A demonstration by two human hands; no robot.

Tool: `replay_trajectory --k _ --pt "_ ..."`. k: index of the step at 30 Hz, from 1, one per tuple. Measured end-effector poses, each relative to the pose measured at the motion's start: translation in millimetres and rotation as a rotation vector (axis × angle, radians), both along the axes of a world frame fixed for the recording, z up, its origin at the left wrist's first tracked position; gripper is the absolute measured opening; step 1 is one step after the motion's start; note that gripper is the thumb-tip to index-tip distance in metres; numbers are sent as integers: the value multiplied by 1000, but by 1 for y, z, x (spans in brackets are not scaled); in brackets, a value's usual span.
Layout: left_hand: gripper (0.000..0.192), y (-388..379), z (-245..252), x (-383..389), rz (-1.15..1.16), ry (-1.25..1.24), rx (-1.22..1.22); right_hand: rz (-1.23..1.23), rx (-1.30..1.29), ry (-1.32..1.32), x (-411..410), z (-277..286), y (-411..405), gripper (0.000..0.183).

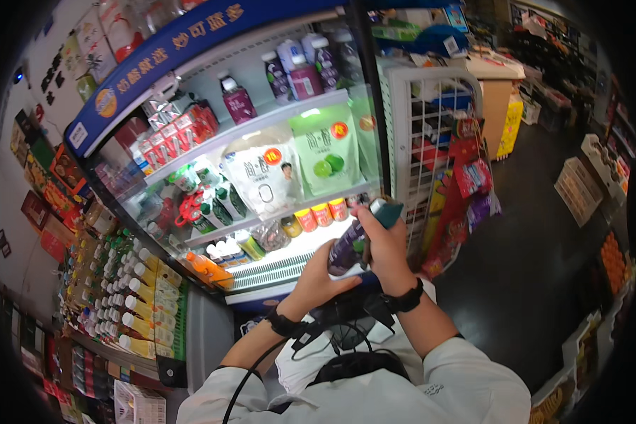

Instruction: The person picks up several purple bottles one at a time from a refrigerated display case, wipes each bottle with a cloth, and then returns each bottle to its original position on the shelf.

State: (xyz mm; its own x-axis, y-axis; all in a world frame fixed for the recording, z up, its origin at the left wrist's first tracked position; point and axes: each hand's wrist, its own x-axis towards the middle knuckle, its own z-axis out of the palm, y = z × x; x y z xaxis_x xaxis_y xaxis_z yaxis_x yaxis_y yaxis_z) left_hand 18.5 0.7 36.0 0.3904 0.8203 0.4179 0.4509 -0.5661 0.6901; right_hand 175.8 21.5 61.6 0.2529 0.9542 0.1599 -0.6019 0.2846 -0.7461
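A dark purple bottle (345,250) is tilted in front of the lit fridge's lower shelf. My left hand (322,281) is closed around the bottle's lower part. Near its upper end, my right hand (384,238) holds a dark green item (387,213), perhaps a cloth, against the bottle; a white cap partly shows there. Both wrists wear black straps. Behind the hands, the fridge holds a white pouch (265,177) and a green pouch (326,153) on the middle shelf, with purple bottles (238,103) above. Small red and yellow jars (320,214) stand at the bottom.
Rows of yellow drink bottles (148,318) stand at the left. An orange bottle (209,269) is at the fridge's lower left corner. A white wire rack (418,132) with hanging snack packets (474,177) adjoins the fridge on the right. Dark floor (514,233) extends beyond it.
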Motion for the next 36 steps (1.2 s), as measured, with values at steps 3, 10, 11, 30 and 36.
replay_trajectory --k 3,10,11,30,36 --pt "65 0 -1 12 221 58 75 -100 -4 -69 -13 2 -1 15" --pt "48 2 5 -11 -392 -192 -699 426 209 -14 16 7 -9 34" --pt "54 -1 5 -8 -483 -320 -838 545 289 63 18 7 -9 37" --pt "33 28 18 -16 92 -346 -116 60 99 -490 3 -34 -19 60" --pt "37 20 54 14 -190 -324 -357 205 271 -668 -10 -30 -18 69"
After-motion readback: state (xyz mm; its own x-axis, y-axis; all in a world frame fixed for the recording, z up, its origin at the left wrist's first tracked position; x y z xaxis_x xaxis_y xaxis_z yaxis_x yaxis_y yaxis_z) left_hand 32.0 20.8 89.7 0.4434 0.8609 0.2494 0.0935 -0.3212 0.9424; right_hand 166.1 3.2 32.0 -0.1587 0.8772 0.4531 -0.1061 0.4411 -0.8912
